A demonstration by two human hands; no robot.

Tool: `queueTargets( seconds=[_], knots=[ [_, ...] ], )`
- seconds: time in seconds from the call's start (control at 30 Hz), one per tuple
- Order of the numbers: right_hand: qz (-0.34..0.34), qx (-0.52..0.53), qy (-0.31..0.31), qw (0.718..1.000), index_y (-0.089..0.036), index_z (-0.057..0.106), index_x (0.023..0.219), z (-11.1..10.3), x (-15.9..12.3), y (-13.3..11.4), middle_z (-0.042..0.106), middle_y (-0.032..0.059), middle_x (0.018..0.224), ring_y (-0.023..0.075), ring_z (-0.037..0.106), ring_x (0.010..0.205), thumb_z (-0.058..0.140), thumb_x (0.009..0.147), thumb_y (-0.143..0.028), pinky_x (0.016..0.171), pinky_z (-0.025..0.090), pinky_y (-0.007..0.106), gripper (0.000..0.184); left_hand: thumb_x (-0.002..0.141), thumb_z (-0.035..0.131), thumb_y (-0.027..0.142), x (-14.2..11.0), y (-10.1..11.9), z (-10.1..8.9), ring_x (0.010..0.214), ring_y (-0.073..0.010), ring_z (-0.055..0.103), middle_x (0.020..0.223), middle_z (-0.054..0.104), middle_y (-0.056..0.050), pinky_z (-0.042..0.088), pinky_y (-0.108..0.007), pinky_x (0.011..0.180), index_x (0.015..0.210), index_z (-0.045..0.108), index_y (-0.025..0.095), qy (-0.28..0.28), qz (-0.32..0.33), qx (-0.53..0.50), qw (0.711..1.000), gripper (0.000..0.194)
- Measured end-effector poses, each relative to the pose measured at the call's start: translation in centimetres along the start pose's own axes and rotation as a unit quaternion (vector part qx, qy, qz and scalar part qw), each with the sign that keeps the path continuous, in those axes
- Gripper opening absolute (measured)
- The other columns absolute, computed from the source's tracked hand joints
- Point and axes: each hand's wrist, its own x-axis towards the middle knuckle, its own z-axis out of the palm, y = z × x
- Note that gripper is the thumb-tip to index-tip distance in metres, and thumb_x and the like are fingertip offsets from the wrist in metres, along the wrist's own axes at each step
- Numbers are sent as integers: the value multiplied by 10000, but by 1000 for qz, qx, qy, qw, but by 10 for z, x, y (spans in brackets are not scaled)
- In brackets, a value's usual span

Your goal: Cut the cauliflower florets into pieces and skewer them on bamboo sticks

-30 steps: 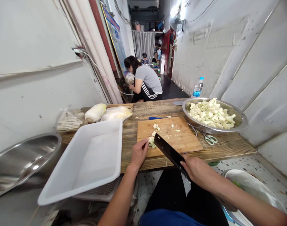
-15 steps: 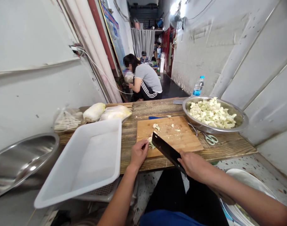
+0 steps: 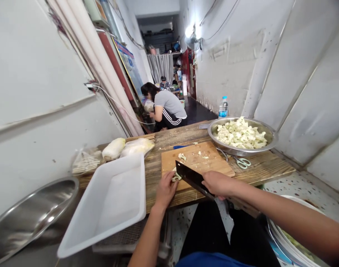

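Note:
My right hand (image 3: 218,183) is closed round the grip of a dark, broad cleaver (image 3: 190,176). The blade's far end is close against a cauliflower piece (image 3: 176,178) at the left edge of the wooden cutting board (image 3: 208,163). With bent fingers, my left hand (image 3: 166,189) grips that piece from the left. A smaller cauliflower floret (image 3: 182,156) and several crumbs lie farther back on the board. Part of the gripped piece is hidden behind my fingers and the blade.
Cut cauliflower fills a steel bowl (image 3: 272,142) at the right, with scissors (image 3: 242,162) before it and a water bottle (image 3: 223,107) behind. A white tray (image 3: 108,207), wrapped cabbages (image 3: 137,147) and another steel bowl (image 3: 46,207) are leftward. A person (image 3: 169,105) crouches beyond the table.
The view has shifted, so the room sits lower. The cleaver has come down against the cauliflower piece, and my left fingers have moved farther over it.

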Motion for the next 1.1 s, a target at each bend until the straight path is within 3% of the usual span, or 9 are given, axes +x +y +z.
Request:
queueTargets(
  seconds=[0.23, 0.33, 0.4, 0.6, 0.7, 0.87, 0.93, 1.0, 1.1],
  knots=[
    [-5, 187, 31, 982, -119, 588, 929, 32, 5, 34, 443, -38, 324, 174, 505, 335, 325, 929, -224, 388, 400, 241, 283, 816, 484, 163, 19, -7, -5, 965, -188, 670, 1040, 728, -60, 508, -321, 911, 1002, 711, 181, 27, -161, -26, 986, 293],
    [-30, 274, 43, 960, -170, 540, 869, 38, 3, 47, 470, -40, 335, 172, 500, 328, 355, 920, -262, 375, 384, 242, 212, 815, 460, 157, 29, -6, -7, 1010, -190, 659, 1086, 716, -65, 501, -314, 922, 1064, 698, 173, 74, -209, -50, 974, 344],
    [-33, 346, 74, 935, -194, 502, 854, 42, 0, 56, 481, -43, 341, 177, 508, 328, 368, 915, -305, 358, 372, 241, 185, 808, 439, 138, 35, -4, -9, 1047, -195, 645, 1106, 710, -59, 483, -321, 948, 1070, 699, 179, 63, -203, -53, 976, 371],
    [-16, 512, 171, 842, -219, 452, 840, 61, 1, 78, 497, -60, 382, 145, 498, 310, 421, 881, -386, 329, 358, 216, 175, 875, 418, 264, 51, 6, 0, 1139, -235, 594, 1196, 663, -117, 422, -343, 1000, 1141, 657, 133, -51, -229, -8, 972, 381],
    [-6, 570, 174, 803, -220, 437, 797, 72, 11, 84, 548, -46, 438, 112, 487, 305, 416, 888, -372, 323, 352, 196, 178, 760, 643, 432, 59, 15, 12, 1233, -308, 509, 1316, 569, -165, 353, -401, 1048, 1386, 445, 137, -121, -169, 96, 974, 720],
    [11, 600, 141, 787, -210, 424, 755, 75, 35, 86, 572, -23, 431, 98, 460, 278, 378, 925, -276, 290, 324, 174, 188, 648, 758, 441, 89, 22, 24, 1320, -320, 417, 1447, 420, -179, 324, -384, 1061, 1475, 261, 203, -230, -116, 189, 948, 994],
    [13, 606, 132, 785, -201, 433, 760, 71, 45, 82, 583, -10, 434, 99, 474, 289, 359, 932, -236, 291, 338, 169, 190, 498, 848, 388, 111, 22, 26, 1331, -326, 404, 1505, 329, -174, 366, -358, 1035, 1473, 248, 233, -298, -117, 194, 927, 1156],
    [15, 608, 126, 784, -194, 437, 770, 65, 55, 78, 590, -4, 437, 99, 488, 302, 348, 938, -216, 303, 360, 165, 192, 351, 890, 318, 133, 22, 28, 1270, -332, 476, 1507, 326, -171, 448, -335, 949, 1444, 303, 256, -361, -135, 189, 903, 1242],
    [10, 602, 125, 789, -196, 431, 785, 58, 67, 73, 580, -14, 431, 101, 497, 311, 350, 948, -223, 317, 372, 163, 185, 268, 882, 267, 156, 24, 29, 1024, -310, 634, 1392, 482, -146, 532, -310, 725, 1304, 499, 269, -426, -168, 147, 877, 1104]
  ],
)
